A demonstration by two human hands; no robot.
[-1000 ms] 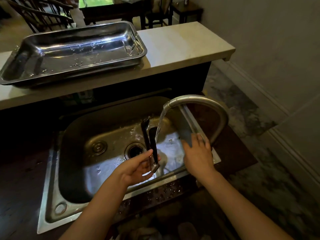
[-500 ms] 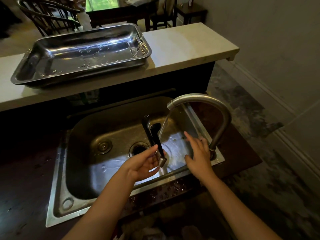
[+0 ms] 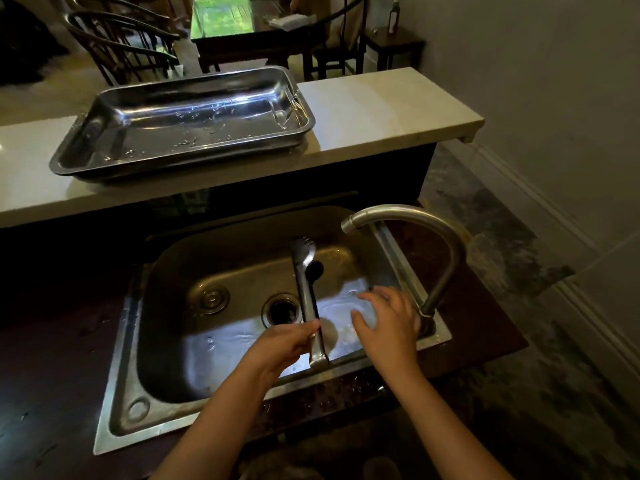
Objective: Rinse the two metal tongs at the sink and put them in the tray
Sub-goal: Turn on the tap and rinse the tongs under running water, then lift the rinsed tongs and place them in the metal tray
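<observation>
My left hand grips metal tongs by their hinge end, holding them above the steel sink with the tips pointing away from me. The tips look dark; I cannot tell whether it is one pair or two held together. My right hand hovers open over the basin's right side, fingers spread, just left of the base of the curved faucet. No water stream shows at the spout. A wet steel tray rests on the pale raised counter beyond the sink, with only droplets inside.
The pale counter runs across behind the sink, its right end bare. A drain sits mid-basin. Dark worktop surrounds the sink. Chairs and a dark table stand further back. A wall and marble floor lie to the right.
The water stream from the faucet has stopped. My right hand has drawn back from the faucet base into the basin. The tongs stay in my left hand, shifted slightly left of the spout.
</observation>
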